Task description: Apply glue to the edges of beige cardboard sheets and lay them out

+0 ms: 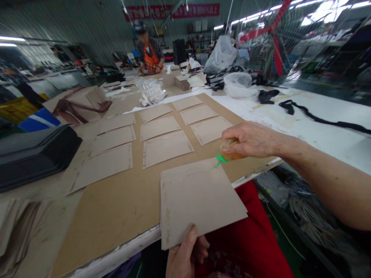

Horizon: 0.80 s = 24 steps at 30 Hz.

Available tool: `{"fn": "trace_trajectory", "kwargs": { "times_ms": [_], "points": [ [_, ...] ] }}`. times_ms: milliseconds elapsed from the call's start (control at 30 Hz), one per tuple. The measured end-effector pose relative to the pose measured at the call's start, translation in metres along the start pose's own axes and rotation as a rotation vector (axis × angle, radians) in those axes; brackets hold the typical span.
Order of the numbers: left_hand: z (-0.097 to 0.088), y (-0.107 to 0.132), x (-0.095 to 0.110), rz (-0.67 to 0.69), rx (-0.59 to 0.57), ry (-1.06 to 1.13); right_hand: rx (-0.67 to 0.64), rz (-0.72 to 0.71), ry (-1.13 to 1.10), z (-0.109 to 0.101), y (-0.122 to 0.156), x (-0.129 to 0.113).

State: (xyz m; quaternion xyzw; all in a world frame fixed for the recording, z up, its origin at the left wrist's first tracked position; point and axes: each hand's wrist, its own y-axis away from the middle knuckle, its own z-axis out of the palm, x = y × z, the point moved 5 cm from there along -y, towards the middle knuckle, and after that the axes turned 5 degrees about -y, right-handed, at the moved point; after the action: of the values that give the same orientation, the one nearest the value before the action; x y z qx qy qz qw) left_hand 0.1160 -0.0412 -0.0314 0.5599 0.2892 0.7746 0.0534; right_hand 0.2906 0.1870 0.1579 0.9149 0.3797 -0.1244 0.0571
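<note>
My left hand grips the near edge of a small stack of grey-brown cardboard sheets, thumb on top and fingers beneath. The stack juts over the table's front edge. Yellowish streaks run along the top sheet's left side. In my right hand is a small amber bottle, partly hidden by the fingers. Bright green strands at its tip touch or hover just above the sheet's far right corner. Beyond lie several separate cardboard sheets in rows on a brown board, many with streaked edges.
Stacked dark padded pieces lie at the left, above loose cardboard. Behind are a tied cardboard bundle, crumpled clear plastic and plastic bags. A black strap and a red-bladed fan are right. A person in an orange apron works opposite.
</note>
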Motion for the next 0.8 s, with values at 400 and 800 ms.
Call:
{"fn": "trace_trajectory", "kwargs": {
  "times_ms": [400,800],
  "points": [
    [-0.005,0.001,0.0,0.027,-0.037,-0.056,-0.056,-0.135,-0.199,0.004,0.063,-0.012],
    [-0.001,0.001,0.005,0.018,-0.013,-0.004,-0.147,-0.231,-0.294,0.009,0.111,-0.037]
  ]
}}
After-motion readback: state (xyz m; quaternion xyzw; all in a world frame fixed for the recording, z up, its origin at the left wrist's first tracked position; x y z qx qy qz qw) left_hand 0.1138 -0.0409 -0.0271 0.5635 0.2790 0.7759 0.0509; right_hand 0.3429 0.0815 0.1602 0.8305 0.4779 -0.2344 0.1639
